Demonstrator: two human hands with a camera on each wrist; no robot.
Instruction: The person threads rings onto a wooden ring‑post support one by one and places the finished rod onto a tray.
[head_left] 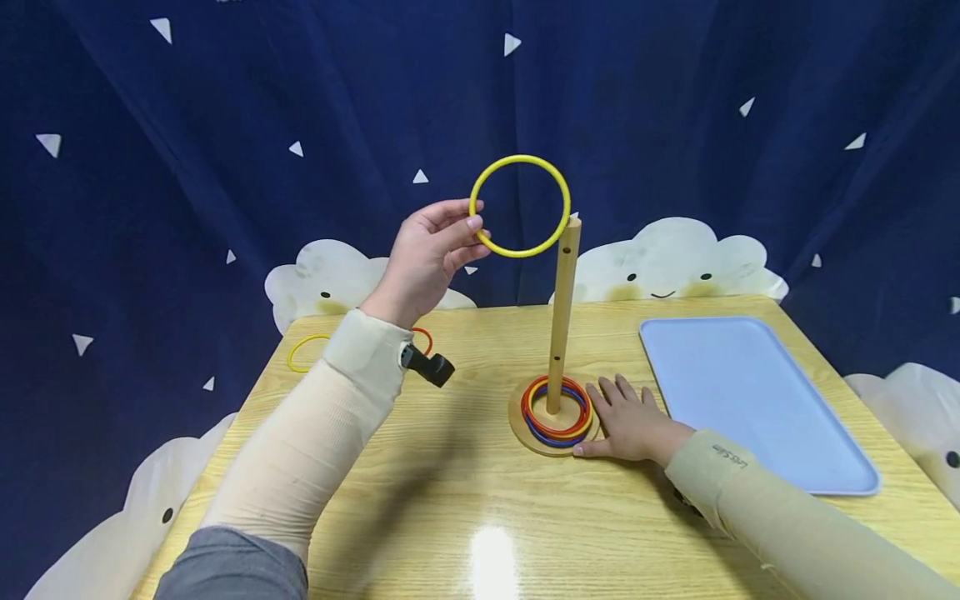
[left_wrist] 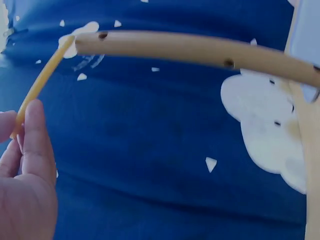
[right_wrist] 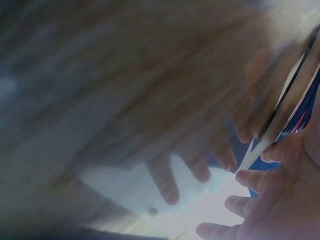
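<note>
My left hand [head_left: 435,250] pinches a yellow ring [head_left: 522,253] between thumb and fingers, held up beside the top of a wooden post [head_left: 564,308]. In the left wrist view the ring [left_wrist: 42,77] appears edge-on, its far end right at the tip of the post [left_wrist: 165,46]. The post rises from a round wooden base [head_left: 522,433]. Around its foot lie several stacked rings [head_left: 558,433] in red, yellow and blue. My right hand [head_left: 630,423] rests with spread fingers at the right edge of the base; the right wrist view shows its fingers [right_wrist: 250,180] close to the tabletop.
On the table's left side lie another yellow ring [head_left: 291,357] and a red ring [head_left: 430,340], both partly hidden by my left arm. A light blue tray [head_left: 750,392] sits at the right. A dark blue curtain [head_left: 637,108] with clouds hangs behind the table [head_left: 420,533].
</note>
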